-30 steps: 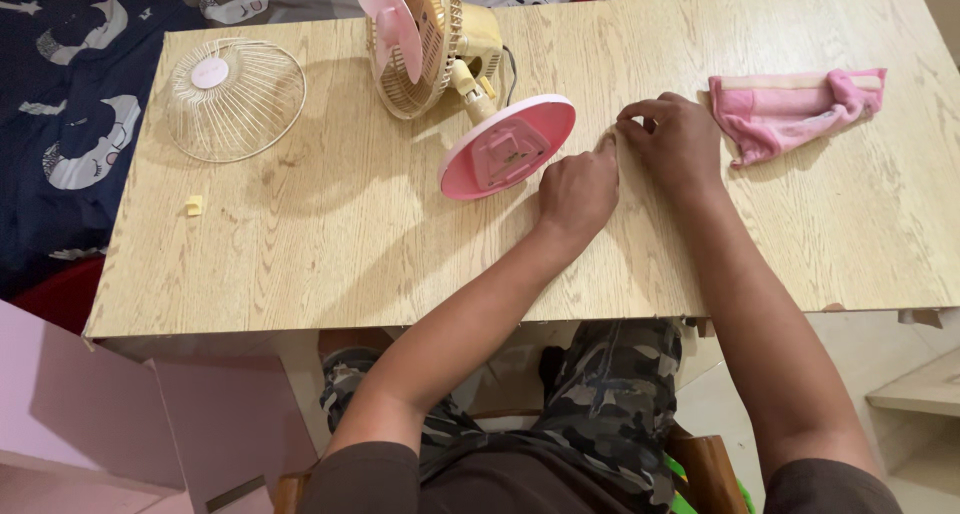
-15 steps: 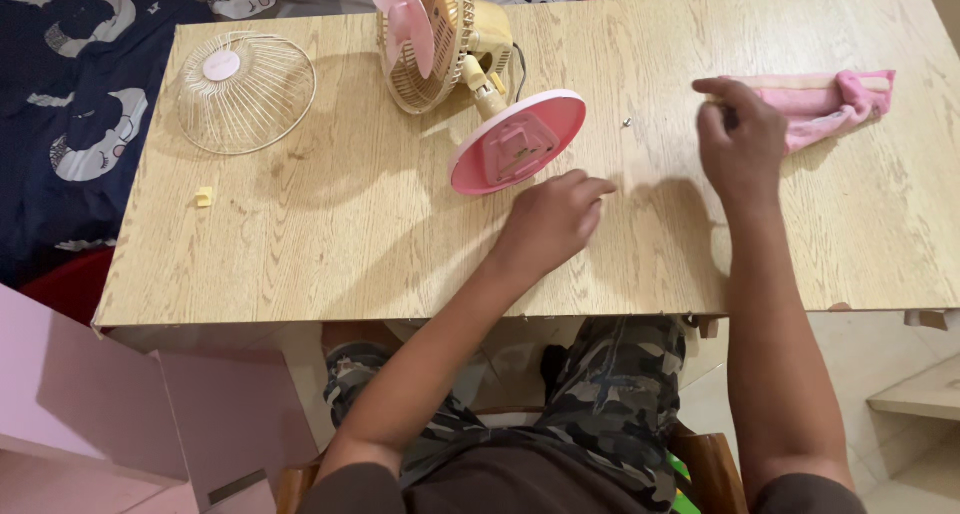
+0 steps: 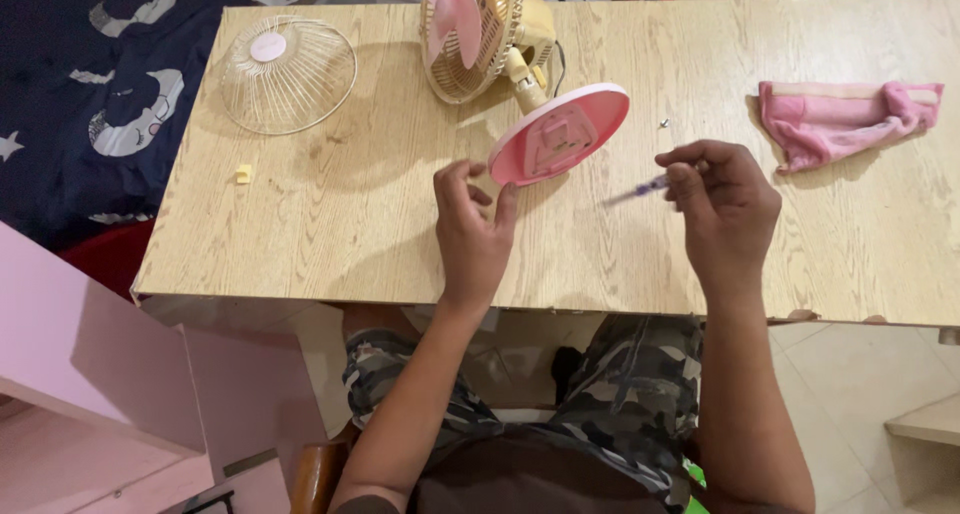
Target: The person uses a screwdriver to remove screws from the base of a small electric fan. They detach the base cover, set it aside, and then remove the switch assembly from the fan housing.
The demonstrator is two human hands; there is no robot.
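Note:
A small table fan lies on its side on the wooden table (image 3: 350, 224); its pink base (image 3: 560, 134) faces me and its pink blades (image 3: 450, 9) sit bare in the cream rear cage. My left hand (image 3: 470, 229) hovers just left of the base, fingers apart, holding nothing. My right hand (image 3: 725, 209) is shut on a thin screwdriver (image 3: 640, 189) that points left toward the base. A tiny screw (image 3: 664, 124) rests on the table above that hand.
The fan's detached front grille (image 3: 288, 74) lies at the back left, with a small yellow clip (image 3: 243, 173) nearer me. A pink cloth (image 3: 850, 119) lies at the right. A dark patterned bedsheet (image 3: 90, 94) is left of the table.
My right hand left the screw on the table, reached to the cloth and came back holding the screwdriver. My left hand moved left toward the fan base and opened.

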